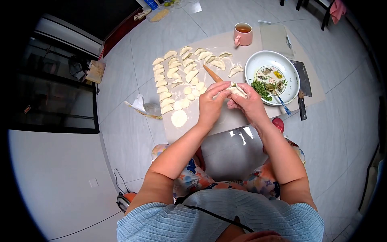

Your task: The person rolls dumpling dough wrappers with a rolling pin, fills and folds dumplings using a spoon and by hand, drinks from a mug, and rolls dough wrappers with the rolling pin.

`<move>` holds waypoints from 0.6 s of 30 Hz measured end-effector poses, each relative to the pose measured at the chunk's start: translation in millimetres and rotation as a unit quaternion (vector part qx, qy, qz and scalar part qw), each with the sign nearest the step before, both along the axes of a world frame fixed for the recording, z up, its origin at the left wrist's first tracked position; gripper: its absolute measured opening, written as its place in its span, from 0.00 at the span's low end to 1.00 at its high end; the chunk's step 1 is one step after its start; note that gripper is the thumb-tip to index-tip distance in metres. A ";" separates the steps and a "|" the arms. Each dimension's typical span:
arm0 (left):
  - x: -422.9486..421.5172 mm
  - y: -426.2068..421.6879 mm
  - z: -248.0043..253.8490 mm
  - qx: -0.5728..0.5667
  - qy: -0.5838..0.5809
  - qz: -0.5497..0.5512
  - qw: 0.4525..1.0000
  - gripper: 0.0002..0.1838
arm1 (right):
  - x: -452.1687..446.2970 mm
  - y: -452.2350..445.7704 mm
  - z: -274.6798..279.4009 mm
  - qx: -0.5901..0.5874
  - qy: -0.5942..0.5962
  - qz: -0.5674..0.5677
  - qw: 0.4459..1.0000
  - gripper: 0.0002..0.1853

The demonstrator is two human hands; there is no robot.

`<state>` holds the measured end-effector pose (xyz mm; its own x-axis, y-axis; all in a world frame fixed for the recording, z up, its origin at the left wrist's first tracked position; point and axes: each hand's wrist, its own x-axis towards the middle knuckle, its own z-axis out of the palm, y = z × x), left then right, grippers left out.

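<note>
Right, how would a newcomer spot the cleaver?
On the table, find the big white bowl. The cleaver lies along its right side, broad dark blade farther off, black handle nearer. Unlike the blue-handled utensil resting in the bowl, it lies outside it.

- I see a pink mug (245, 38) of amber liquid towards one o'clock.
- At two, a pink cloth (338, 11) hangs over dark furniture (325, 15).
- Dark-framed glass panels (54, 86) fill my view between nine and ten.
- Wall plate (93, 182), eight o'clock.
</note>
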<state>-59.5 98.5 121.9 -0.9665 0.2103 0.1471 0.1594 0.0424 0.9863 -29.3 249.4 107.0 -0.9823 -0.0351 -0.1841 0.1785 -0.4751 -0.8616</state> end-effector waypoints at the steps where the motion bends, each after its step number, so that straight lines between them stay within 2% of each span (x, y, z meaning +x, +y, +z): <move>1: -0.9 0.6 -2.1 0.014 0.011 0.005 1.000 0.10 | 0.4 -1.1 0.1 0.005 0.001 0.002 1.000 0.18; 4: -5.9 -0.1 -12.3 -0.005 0.046 0.038 0.998 0.06 | 2.8 -6.8 -2.5 0.012 0.000 0.014 1.000 0.18; 8: -9.0 -4.8 -13.8 -0.016 0.067 0.025 0.997 0.06 | 2.2 -8.7 -5.8 0.006 0.004 0.024 1.000 0.17; 11: -8.3 -2.7 -10.0 -0.007 0.047 0.024 0.999 0.09 | 2.2 -8.0 -6.3 -0.003 0.011 0.015 1.000 0.17; 13: -6.1 -0.2 -2.6 0.037 -0.024 -0.002 0.999 0.11 | 3.0 -8.9 -3.0 0.004 0.011 0.016 1.000 0.16; 18: -5.4 -0.5 -2.3 0.043 -0.034 -0.024 0.998 0.14 | 5.0 -9.8 0.8 0.022 0.006 0.036 0.999 0.16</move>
<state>-65.0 98.0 119.6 -0.9641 0.2454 0.1011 0.0917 -0.0494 0.9946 -24.3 239.7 107.8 -0.9798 -0.0983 -0.1744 0.1997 -0.4222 -0.8842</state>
